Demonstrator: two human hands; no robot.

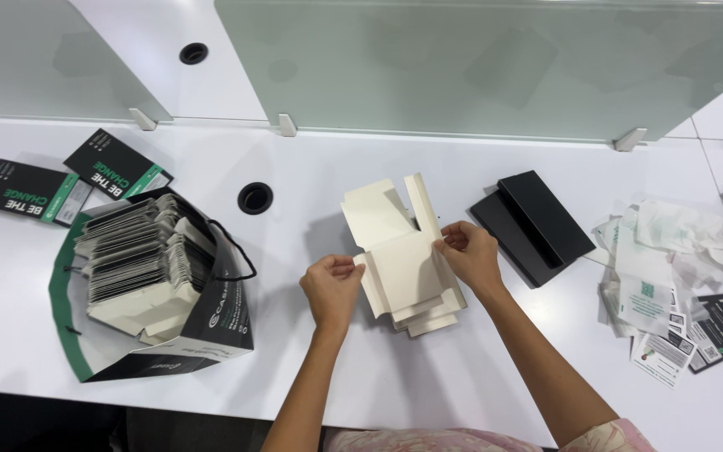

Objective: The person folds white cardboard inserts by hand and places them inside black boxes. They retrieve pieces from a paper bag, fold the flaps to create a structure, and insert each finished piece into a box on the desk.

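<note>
You have two hands at work, left hand [331,289] and right hand [470,254]; one paper bag [211,322], two black-and-green flat boxes [31,192] [117,165], two round holes [255,197] [193,53].

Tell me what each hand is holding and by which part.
Both hold the cream cardboard box blank: the left hand pinches its left side flap, the right hand pinches its right edge.

An office — white desk [428,393] with round cable grommets [255,197], frosted glass divider panels [479,67] along the upper frame.
</note>
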